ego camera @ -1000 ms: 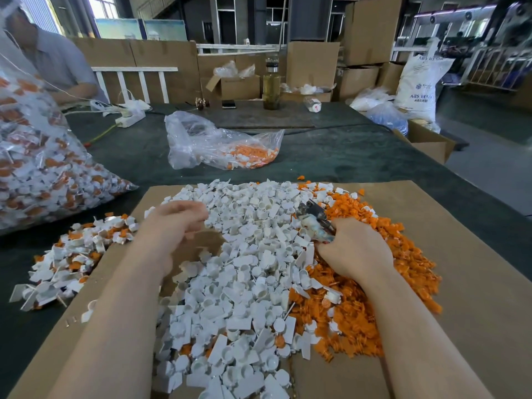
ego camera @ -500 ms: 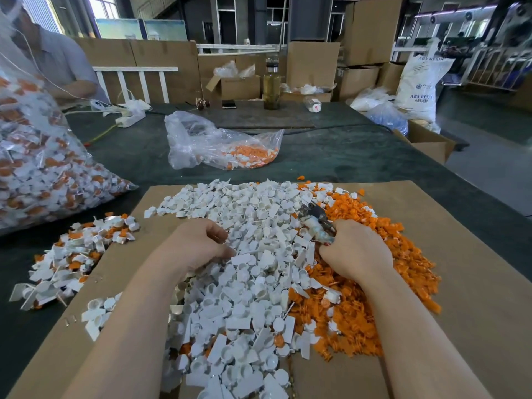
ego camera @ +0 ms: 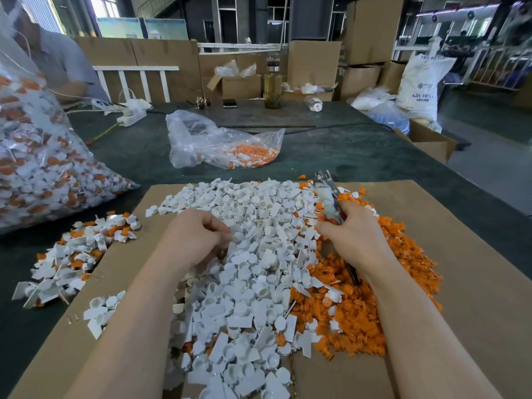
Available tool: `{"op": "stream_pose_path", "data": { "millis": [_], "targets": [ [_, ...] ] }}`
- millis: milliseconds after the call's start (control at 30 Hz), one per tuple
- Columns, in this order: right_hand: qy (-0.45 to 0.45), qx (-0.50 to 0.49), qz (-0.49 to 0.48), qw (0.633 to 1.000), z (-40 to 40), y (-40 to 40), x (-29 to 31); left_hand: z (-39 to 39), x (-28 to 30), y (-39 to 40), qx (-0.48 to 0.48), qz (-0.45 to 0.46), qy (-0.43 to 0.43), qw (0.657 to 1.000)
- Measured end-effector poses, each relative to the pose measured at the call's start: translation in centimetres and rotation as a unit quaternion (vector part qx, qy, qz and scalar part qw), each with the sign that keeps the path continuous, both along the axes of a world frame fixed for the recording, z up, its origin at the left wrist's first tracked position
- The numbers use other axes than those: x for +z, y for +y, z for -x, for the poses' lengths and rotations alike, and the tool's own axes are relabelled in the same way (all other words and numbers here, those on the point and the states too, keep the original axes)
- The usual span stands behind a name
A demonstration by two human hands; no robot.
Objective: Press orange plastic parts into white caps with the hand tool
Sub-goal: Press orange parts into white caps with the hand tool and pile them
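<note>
Your right hand point(ego camera: 355, 236) was wrapped round the hand tool point(ego camera: 326, 194), gripping its handles so that the metal head stuck up and away from you, tilted a little to the left, above the seam where the two heaps met. A bit of red showed at the handles just under your thumb. Your left hand point(ego camera: 191, 239) lay on the left edge of the white caps point(ego camera: 244, 272), fingers curled in toward the palm with the thumb meeting them; whether they pinched a cap I could not tell, since the fingertips were turned under. The white caps formed a long heap down the middle of the cardboard sheet point(ego camera: 472, 283), and the orange plastic parts point(ego camera: 359, 321) were piled against that heap's right side, beneath and beyond your right wrist. A smaller scatter of mixed white and orange pieces point(ego camera: 72, 254) sat off the sheet's left edge on the dark green table point(ego camera: 331, 156). Further left stood a large clear bag point(ego camera: 37, 156) full of white and orange pieces, and a smaller clear bag point(ego camera: 221, 145) with orange pieces lay on the table beyond the sheet. A glass bottle point(ego camera: 273, 87) stood at the far side
</note>
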State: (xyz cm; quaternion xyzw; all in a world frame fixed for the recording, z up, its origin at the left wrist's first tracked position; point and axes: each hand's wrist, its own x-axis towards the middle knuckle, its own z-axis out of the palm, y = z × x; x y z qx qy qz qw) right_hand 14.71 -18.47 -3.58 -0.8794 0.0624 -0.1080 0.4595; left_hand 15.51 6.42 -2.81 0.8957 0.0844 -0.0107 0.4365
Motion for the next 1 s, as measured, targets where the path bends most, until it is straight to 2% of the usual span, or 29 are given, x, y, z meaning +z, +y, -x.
{"op": "stream_pose_path", "data": {
  "millis": [67,133,267,467,767,1000],
  "targets": [
    [-0.011,0.008,-0.044,0.999,0.2,0.1,0.3,0.1,0.2,-0.5,0.013,0.056,-0.045,0.997],
    [-0.028,0.018,-0.066,0.997,0.3,0.3,0.4,0.2,0.5,-1.2,0.017,0.153,-0.070,0.986],
    [-0.080,0.027,-0.058,0.995,0.4,0.7,0.3,0.3,1.1,-2.9,-0.007,0.290,-0.069,0.954],
    [-0.102,0.043,-0.082,0.990,0.3,1.2,0.1,0.6,1.1,-4.1,-0.029,0.380,-0.041,0.924],
    [-0.140,0.082,-0.101,0.982,0.6,1.6,0.2,1.1,1.3,-4.1,-0.042,0.440,-0.014,0.897],
    [-0.143,0.050,-0.110,0.982,0.3,1.9,0.0,1.2,1.6,-4.2,-0.048,0.532,0.019,0.845]
  ]
}}
